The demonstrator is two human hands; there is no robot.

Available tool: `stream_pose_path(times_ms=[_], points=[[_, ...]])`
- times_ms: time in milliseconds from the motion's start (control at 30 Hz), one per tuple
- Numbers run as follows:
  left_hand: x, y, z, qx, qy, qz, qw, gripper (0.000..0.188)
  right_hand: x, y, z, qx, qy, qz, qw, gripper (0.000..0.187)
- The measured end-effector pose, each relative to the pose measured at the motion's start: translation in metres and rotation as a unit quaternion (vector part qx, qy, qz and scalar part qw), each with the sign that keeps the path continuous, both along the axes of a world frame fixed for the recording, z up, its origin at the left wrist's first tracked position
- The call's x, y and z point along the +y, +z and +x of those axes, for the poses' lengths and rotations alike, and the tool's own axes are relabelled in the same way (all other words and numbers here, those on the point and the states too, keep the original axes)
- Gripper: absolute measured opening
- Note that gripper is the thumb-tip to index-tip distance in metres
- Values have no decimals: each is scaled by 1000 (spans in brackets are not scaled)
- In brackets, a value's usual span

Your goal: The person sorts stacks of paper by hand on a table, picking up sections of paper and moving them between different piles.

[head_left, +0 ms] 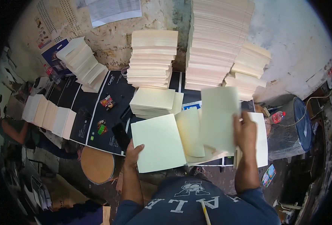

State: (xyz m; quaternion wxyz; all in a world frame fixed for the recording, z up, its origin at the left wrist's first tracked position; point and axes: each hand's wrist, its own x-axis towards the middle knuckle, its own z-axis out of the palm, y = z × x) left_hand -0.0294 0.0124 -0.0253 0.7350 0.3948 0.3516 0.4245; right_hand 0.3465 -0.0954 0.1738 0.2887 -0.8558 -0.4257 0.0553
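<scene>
Left hand (133, 153) grips the near-left edge of a pale green sheet bundle (159, 141), fingers curled under, thumb on top. Right hand (245, 131) clamps a raised cream sheet (219, 117), fingers wrapped on its right edge; sheet stands tilted above more loose cream sheets (190, 131) fanned between both hands. Beyond the fingertips: short paper stack (153, 102), tall stacks (153, 58) against the wall. Black phone (120, 135) just left of the left fingers, on the dark table (84, 112).

A small paper or print-finishing workshop: tall stacks of cream sheets (214, 41) crowd the bench (98, 108) against a rough plastered wall (293, 45), with more piles (48, 114) left of them.
</scene>
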Motion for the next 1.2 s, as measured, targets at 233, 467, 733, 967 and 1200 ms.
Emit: stream_pose_path(times_ms=[233,467,733,967,1200], points=[[1,7,0,33,13,14,999,53,9,23,-24,-26,71,149,986,44],[-3,11,7,17,12,-2,1000,54,49,-118,-49,-148,232,-140,951,52],[-4,10,24,24,-13,50,998,53,26,-240,22,-222,275,-180,918,55],[-9,19,31,53,-4,36,998,53,49,-116,-59,39,309,-159,937,54],[-7,10,-4,61,33,36,997,56,35,-127,5,35,84,-186,978,45]])
